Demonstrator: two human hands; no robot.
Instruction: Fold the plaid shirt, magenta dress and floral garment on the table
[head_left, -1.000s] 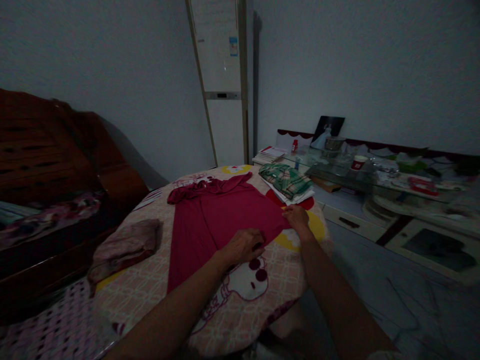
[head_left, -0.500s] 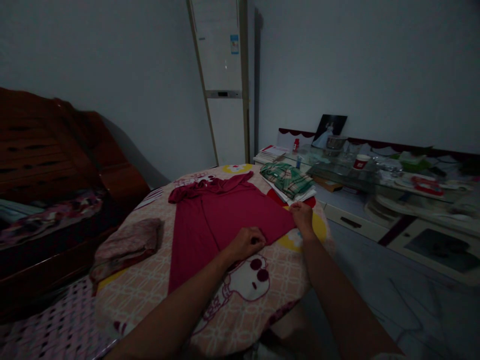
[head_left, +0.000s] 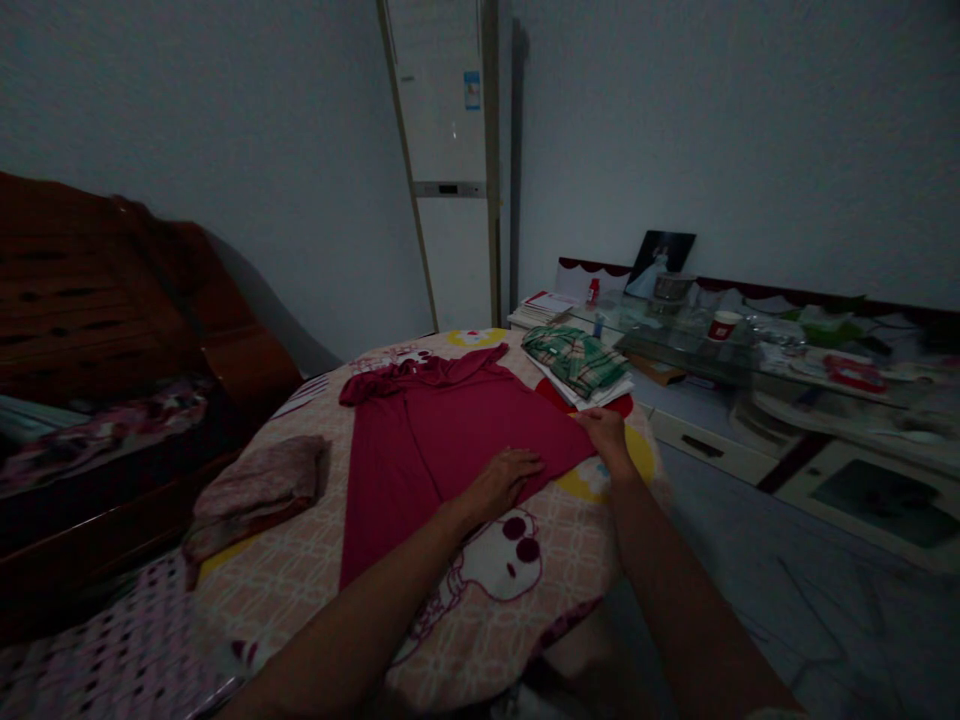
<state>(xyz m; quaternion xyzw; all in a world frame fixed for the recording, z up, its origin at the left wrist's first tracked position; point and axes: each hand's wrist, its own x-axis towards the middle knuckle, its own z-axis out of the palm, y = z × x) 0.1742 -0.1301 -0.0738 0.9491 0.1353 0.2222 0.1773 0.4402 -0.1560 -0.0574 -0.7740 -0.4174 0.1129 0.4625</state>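
Note:
A dark pink garment (head_left: 450, 430), which looks like a shirt, lies spread over a round table with a patterned cloth (head_left: 300, 590). Its far edge is bunched up. My left hand (head_left: 504, 478) rests on the garment near its close edge, fingers stretched out and lying flat. At the garment's right corner, my right hand (head_left: 604, 436) pinches the fabric between thumb and fingers. Just beyond that hand lies a folded green plaid garment (head_left: 577, 360) on top of white folded cloth or paper (head_left: 600, 398).
A folded pinkish cloth (head_left: 262, 480) sits at the table's left side. To the right stands a low cabinet (head_left: 697, 440) with a glass top, holding a paper cup (head_left: 723, 325) and clutter. A wooden bench (head_left: 240, 340) is at left, a tall white appliance (head_left: 454, 250) behind.
My left hand has opened from curled fingers to a flat hand and shifted slightly right and up on the fabric. My right hand keeps its pinch at the corner.

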